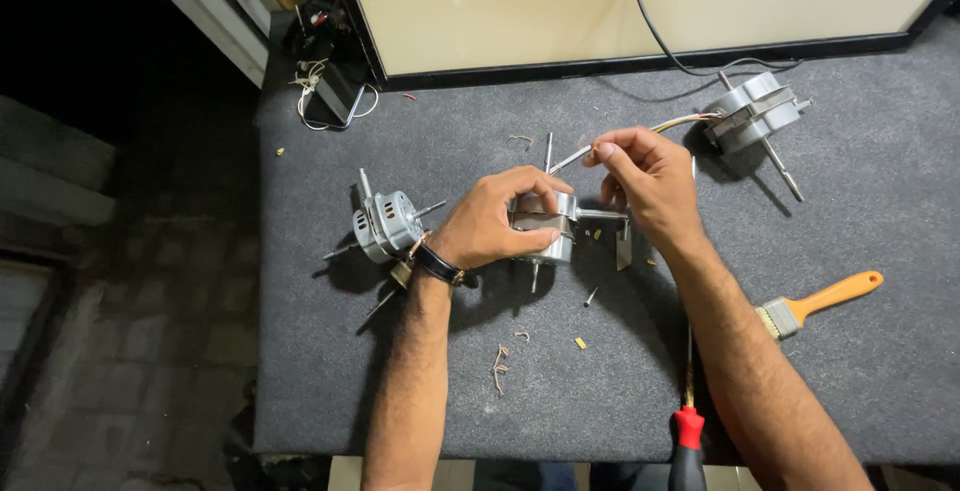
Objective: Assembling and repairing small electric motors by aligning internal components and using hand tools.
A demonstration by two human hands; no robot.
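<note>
A view from above of two bare arms working on a grey felt-covered table (880, 371). No packages, labels or signs can be made out; a pale cream panel (520, 1) with a dark edge stands along the table's far side.

The left hand (495, 223), with a dark watch (437, 264) at the wrist, is wrapped around a small silver motor (552, 229) in the middle of the table, fingers curled over its top and thumb against its side. Most of the motor's body is hidden under this hand; a thin shaft pokes out below it.

The right hand (645, 176) sits just beyond and beside the motor, fingertips pinched tightly on a thin metal rod (572, 158) that points away to the left. What lies beneath its palm is hidden.

A second motor (385, 226) rests to the left, near the left wrist. A third motor (755, 116) lies at the far right with coloured wires (685, 121) running toward the right hand. A black cable (650, 21) trails up across the panel.

An orange-handled brush (820, 303) lies at the right. A red-handled screwdriver (688, 411) lies at the near edge, its handle cut off by the frame. A small screw (591, 297) and tiny scraps dot the felt. At the far left corner a tangle of items (325, 81) is too dark to identify. No containers are seen.
</note>
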